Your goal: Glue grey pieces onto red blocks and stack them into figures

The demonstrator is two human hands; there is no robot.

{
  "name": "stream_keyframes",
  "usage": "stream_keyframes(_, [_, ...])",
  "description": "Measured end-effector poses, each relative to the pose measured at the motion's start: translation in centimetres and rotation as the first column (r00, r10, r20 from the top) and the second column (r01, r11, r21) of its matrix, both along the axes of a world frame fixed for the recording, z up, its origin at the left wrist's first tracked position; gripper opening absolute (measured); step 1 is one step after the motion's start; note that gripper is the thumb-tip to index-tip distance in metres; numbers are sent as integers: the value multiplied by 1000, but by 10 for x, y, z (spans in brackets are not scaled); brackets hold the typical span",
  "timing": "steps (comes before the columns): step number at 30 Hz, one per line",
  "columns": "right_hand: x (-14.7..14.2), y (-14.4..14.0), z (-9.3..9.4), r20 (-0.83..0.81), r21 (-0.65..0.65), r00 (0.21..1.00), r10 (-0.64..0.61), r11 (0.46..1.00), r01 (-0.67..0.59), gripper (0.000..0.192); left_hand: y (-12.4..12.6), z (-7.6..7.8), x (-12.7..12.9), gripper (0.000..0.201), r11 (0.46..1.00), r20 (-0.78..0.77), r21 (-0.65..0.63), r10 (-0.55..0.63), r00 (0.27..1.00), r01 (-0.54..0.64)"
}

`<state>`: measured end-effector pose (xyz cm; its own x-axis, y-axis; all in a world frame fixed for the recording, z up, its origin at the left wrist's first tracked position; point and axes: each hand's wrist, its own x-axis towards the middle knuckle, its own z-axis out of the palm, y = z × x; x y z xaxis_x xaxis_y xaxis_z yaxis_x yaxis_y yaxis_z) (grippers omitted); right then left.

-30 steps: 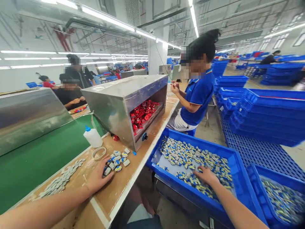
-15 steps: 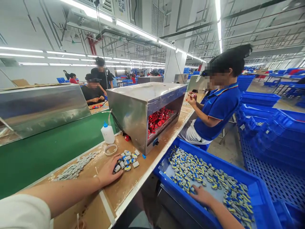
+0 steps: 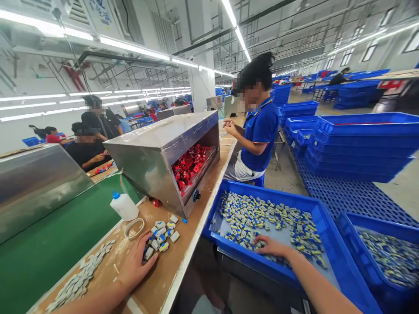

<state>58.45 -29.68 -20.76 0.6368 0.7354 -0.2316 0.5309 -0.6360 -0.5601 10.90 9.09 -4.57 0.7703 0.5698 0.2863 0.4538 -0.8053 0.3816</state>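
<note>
My left hand (image 3: 135, 264) lies flat on the wooden bench (image 3: 163, 279), fingers touching a small pile of grey, blue and yellow parts (image 3: 161, 235). My right hand (image 3: 270, 247) reaches into a blue crate (image 3: 330, 244) beside the bench and rests palm down among several of the same small parts (image 3: 262, 216). Whether its fingers have closed on any part is hidden.
A steel box with red pieces inside (image 3: 170, 152) stands on the bench. A white bottle (image 3: 124, 206), a tape ring (image 3: 135, 227) and a row of grey pieces (image 3: 78, 279) lie near the green belt (image 3: 49, 235). A person in blue (image 3: 258, 131) sits ahead; blue crates (image 3: 360, 144) are stacked at right.
The view has swung; my right hand stays among the parts in the crate, and my left hand stays on the small pile.
</note>
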Motion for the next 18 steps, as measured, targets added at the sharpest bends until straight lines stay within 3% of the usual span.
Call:
stream_keyframes(4, [-4,0,14,-241,45,958,155,988,-149,45,4,-2,0,63,1000,15,8,12,1000,-12])
stream_keyframes(9, [-11,12,29,-327,-44,924,197,974,-223,45,9,-3,0,67,999,12,9,33,999,-33])
stream_keyframes(14, [-27,40,32,-265,-270,962,71,952,-144,43,12,0,1,68,999,18,0,39,999,-39])
stream_keyframes(18, [-38,55,30,-185,-331,981,-53,944,-11,44,13,6,3,62,1000,-6,-1,27,1000,-27])
